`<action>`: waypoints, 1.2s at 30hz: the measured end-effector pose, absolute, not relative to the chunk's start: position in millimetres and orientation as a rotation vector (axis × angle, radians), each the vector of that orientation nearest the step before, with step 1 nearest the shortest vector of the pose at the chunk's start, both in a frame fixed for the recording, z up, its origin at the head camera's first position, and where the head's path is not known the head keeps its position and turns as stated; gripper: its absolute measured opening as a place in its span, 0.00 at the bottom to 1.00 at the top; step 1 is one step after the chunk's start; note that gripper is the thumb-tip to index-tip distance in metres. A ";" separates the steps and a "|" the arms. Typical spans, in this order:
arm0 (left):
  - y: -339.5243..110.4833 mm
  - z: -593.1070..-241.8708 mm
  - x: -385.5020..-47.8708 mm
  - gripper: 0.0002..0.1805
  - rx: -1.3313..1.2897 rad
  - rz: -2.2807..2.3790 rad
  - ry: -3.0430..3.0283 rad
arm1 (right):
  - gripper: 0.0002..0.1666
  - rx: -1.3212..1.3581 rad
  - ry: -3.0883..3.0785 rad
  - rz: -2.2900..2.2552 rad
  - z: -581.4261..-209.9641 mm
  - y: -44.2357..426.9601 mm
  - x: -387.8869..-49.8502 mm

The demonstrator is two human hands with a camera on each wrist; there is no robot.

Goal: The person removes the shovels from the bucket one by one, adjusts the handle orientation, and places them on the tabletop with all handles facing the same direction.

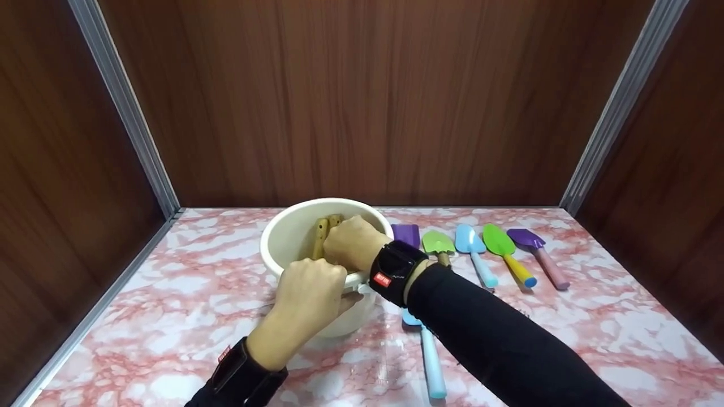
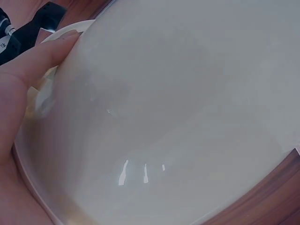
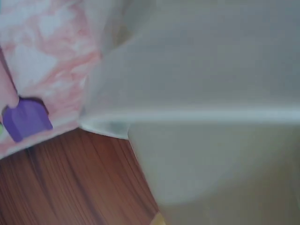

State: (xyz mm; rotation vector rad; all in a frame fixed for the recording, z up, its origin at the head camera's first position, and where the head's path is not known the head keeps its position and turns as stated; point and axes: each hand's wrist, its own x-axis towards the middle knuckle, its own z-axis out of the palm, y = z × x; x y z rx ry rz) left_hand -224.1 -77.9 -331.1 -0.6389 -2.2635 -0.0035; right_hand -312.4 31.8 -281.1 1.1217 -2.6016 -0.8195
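Observation:
A cream-white bucket (image 1: 270, 243) stands at the middle of the table, its wall (image 2: 178, 103) filling most of the left wrist view. My left hand (image 1: 310, 285) grips the near rim, thumb (image 2: 40, 61) against the outside and the other fingers curled over. Over the right side of the rim, my right hand (image 1: 355, 242) reaches into the bucket. Beside it, wooden handles (image 1: 320, 230) with holes in their ends lean inside. The right fingers are hidden, so whether they hold something does not show. In the right wrist view only the bucket (image 3: 201, 70) and its surroundings appear.
Right of the bucket lie a purple shovel blade (image 1: 406, 234), a green trowel (image 1: 438, 242), a blue trowel (image 1: 475, 254), a green-and-yellow trowel (image 1: 509, 254) and a purple-and-pink shovel (image 1: 540, 257). Another blue trowel (image 1: 432, 362) lies nearer. Wood-grain panels (image 1: 362, 102) surround the marbled table (image 1: 186, 316).

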 end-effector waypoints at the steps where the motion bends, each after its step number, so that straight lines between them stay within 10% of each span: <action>1: -77.8 -330.8 -224.0 0.28 -0.640 -0.002 -2.269 | 0.10 1.118 -2.569 -0.846 -280.3 32.3 -311.5; 36: -74.6 -330.4 -227.9 0.32 -0.640 -0.026 -2.269 | 0.18 0.949 -2.448 -0.706 -180.3 134.2 -315.4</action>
